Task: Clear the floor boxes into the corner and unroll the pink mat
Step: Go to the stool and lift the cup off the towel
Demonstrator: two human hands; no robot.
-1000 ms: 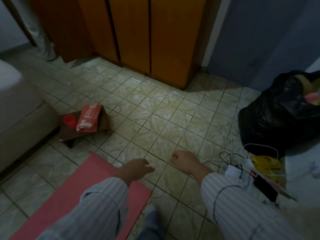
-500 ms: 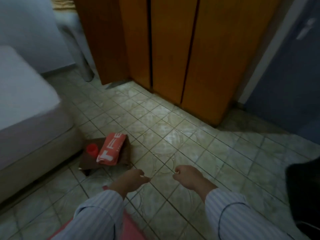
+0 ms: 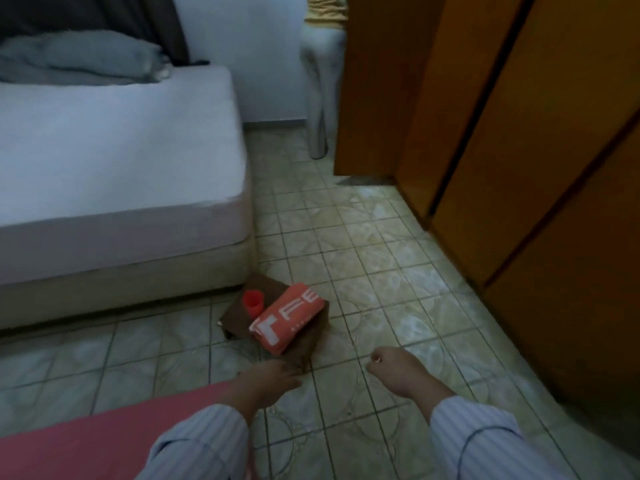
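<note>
Brown box [image 3: 242,315] on floor tiles at bed corner, carrying orange packet [image 3: 289,320] and red cup [image 3: 253,302]. Pink mat [image 3: 104,441] at 7 o'clock, flat where visible.
Left hand [image 3: 273,377]: loosely curled, empty, just short of box's near edge. Right hand [image 3: 398,370]: curled shut, empty, at 3 o'clock of box.
Step, judged: box-clearing. Next: grip both box sides, keep level so cup stays upright.

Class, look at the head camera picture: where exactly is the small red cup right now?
The red cup stands on the brown box on the floor, left of the orange packet, by the bed's corner.
</note>
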